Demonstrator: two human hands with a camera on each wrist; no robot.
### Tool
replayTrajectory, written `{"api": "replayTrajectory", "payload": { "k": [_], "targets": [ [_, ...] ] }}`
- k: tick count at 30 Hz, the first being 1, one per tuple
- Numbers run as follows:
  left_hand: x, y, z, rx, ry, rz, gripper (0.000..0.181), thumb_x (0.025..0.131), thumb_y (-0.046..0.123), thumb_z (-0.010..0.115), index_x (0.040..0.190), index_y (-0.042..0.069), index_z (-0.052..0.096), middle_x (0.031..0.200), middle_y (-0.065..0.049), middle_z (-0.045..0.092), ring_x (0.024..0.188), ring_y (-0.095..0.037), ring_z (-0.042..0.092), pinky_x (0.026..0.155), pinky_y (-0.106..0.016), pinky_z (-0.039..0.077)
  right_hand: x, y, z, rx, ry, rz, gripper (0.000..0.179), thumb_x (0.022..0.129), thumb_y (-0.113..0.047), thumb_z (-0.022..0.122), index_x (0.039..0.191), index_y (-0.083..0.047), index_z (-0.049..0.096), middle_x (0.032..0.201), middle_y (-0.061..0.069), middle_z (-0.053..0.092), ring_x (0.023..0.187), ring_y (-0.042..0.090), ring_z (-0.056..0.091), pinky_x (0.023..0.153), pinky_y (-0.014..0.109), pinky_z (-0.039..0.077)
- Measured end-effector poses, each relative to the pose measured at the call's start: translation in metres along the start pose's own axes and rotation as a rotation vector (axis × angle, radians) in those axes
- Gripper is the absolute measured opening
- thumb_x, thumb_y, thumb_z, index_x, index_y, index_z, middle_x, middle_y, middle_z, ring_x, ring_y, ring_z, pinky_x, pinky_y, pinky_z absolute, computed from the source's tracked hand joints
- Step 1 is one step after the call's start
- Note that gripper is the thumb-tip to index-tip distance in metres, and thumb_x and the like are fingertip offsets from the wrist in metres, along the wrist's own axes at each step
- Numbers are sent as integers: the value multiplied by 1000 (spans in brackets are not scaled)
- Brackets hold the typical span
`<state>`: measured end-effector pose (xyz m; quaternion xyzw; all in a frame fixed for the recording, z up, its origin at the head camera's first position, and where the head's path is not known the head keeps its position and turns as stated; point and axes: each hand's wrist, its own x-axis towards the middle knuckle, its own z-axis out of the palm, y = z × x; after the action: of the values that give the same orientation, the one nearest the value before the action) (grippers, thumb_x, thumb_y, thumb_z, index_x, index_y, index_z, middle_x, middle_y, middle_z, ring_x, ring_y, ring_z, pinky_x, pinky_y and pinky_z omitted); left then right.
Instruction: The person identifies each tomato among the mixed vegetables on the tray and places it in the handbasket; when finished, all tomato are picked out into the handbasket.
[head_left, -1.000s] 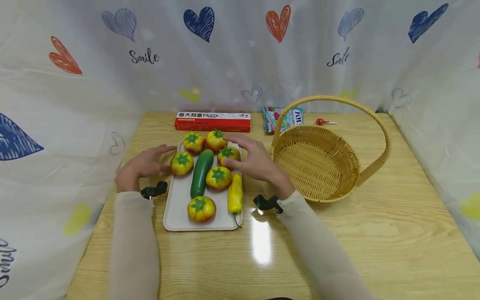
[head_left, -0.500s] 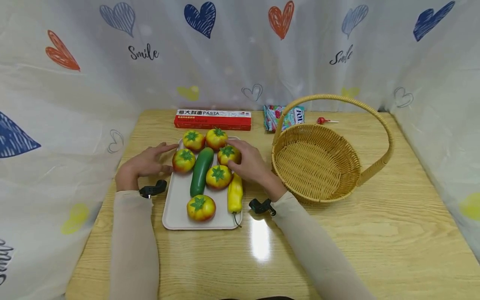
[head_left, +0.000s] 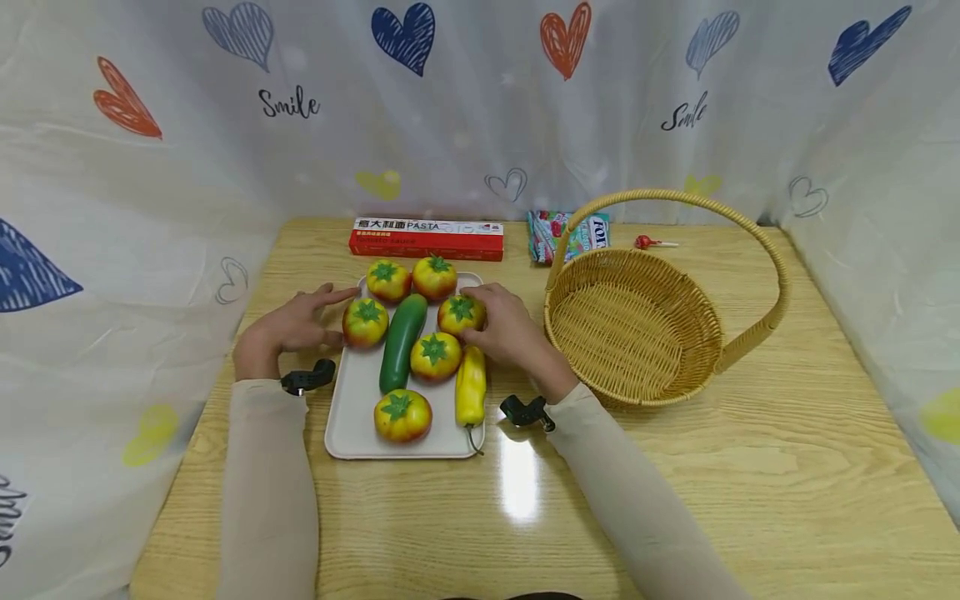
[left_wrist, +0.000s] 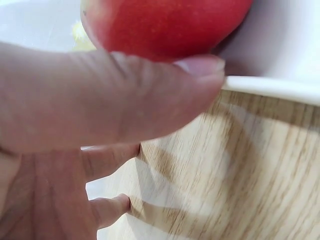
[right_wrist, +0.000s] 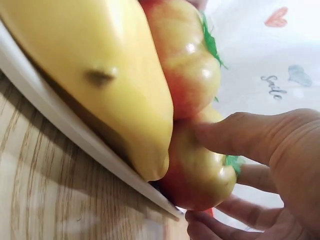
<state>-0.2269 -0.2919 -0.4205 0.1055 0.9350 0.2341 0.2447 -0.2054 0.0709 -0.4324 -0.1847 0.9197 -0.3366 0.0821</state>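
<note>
My right hand (head_left: 512, 329) holds a yellow-red tomato (head_left: 458, 315) at the right side of a white tray (head_left: 348, 421). In the right wrist view the thumb lies on the tomato (right_wrist: 200, 170), with fingers behind it. My left hand (head_left: 291, 323) stays at the tray's left edge beside another tomato (head_left: 365, 323). The left wrist view shows its thumb (left_wrist: 125, 100) against the tray rim (left_wrist: 280, 87), close under the tomato's red side (left_wrist: 165, 25), other fingers spread low over the table. A green cucumber (head_left: 402, 343) and a yellow pepper (head_left: 470, 390) lie among several tomatoes.
A wicker basket (head_left: 716, 350) with a tall handle stands right of the tray. Behind the tray lies a red pasta box (head_left: 427, 242). A candy bag (head_left: 543, 237) and a red lollipop (head_left: 645, 242) lie at the table's back, before a heart-printed curtain (head_left: 465, 108).
My right hand has come down and inward around the right tomato, its fingers now on it. The left hand stays at the tray's left edge, almost unmoved.
</note>
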Motion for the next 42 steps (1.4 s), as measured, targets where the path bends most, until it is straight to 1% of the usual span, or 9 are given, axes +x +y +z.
{"api": "replayTrajectory", "payload": {
  "k": [4, 8, 13, 18, 24, 29, 35, 39, 42],
  "targets": [
    [0, 2, -1, -4, 1, 6, 91, 95, 22, 80, 173, 19, 34, 178, -37, 5, 157, -74, 1, 123, -87, 12, -1, 0, 1, 17, 17, 37, 65, 98, -28, 83, 156, -9, 59, 152, 17, 55, 137, 35, 57, 123, 49, 46],
    [-1, 4, -1, -6, 2, 9, 91, 95, 21, 80, 173, 19, 34, 178, -38, 6, 157, -75, 1, 124, -86, 12, -1, -1, 2, 12, 56, 27, 63, 98, -30, 84, 153, -7, 61, 152, 17, 59, 141, 35, 57, 126, 50, 43],
    [-1, 4, -1, -7, 4, 10, 91, 94, 19, 80, 173, 18, 34, 177, -39, 6, 157, -75, 1, 124, -86, 11, -6, -8, -6, 19, 135, -1, 64, 96, -30, 86, 150, -6, 63, 146, 16, 64, 132, 32, 63, 117, 47, 53],
    [-1, 3, 0, -21, 0, 4, 89, 96, 20, 78, 173, 18, 34, 178, -38, 5, 157, -75, 0, 123, -87, 11, -21, -20, -25, 161, 186, -100, 60, 95, -24, 88, 147, -6, 66, 144, 14, 65, 124, 29, 69, 106, 43, 63],
    [-2, 2, 0, -30, -7, -6, 87, 98, 23, 77, 173, 20, 34, 179, -37, 5, 157, -75, -2, 122, -89, 11, -56, -25, -56, 273, 158, -249, 59, 94, -20, 88, 148, -9, 67, 151, 9, 66, 127, 25, 70, 107, 39, 62],
    [-1, 1, 1, -20, -10, -3, 86, 98, 25, 77, 173, 21, 34, 179, -37, 6, 157, -75, 0, 122, -89, 12, -98, -4, -85, 332, 135, -253, 60, 91, -8, 89, 147, -7, 67, 147, 10, 66, 127, 24, 67, 109, 30, 59],
    [0, 0, 3, -17, -8, 3, 87, 98, 25, 78, 173, 21, 35, 178, -37, 7, 157, -75, 2, 122, -88, 13, -144, 40, -108, 325, 245, -195, 62, 90, 4, 86, 148, -10, 67, 144, 9, 67, 122, 10, 69, 104, 18, 58],
    [1, 0, 2, -18, -9, -6, 87, 98, 26, 77, 173, 23, 34, 179, -37, 6, 157, -75, 1, 122, -88, 13, -158, 67, -115, 324, 305, -141, 64, 90, 6, 85, 149, -10, 67, 143, 12, 68, 120, 3, 71, 101, 16, 58],
    [1, -1, 1, -18, -8, -13, 86, 99, 25, 77, 173, 22, 34, 179, -37, 6, 157, -75, 0, 122, -88, 11, -156, 77, -115, 312, 316, -68, 61, 92, 1, 86, 149, -8, 67, 145, 16, 68, 121, 8, 72, 99, 14, 58]
  ]
}}
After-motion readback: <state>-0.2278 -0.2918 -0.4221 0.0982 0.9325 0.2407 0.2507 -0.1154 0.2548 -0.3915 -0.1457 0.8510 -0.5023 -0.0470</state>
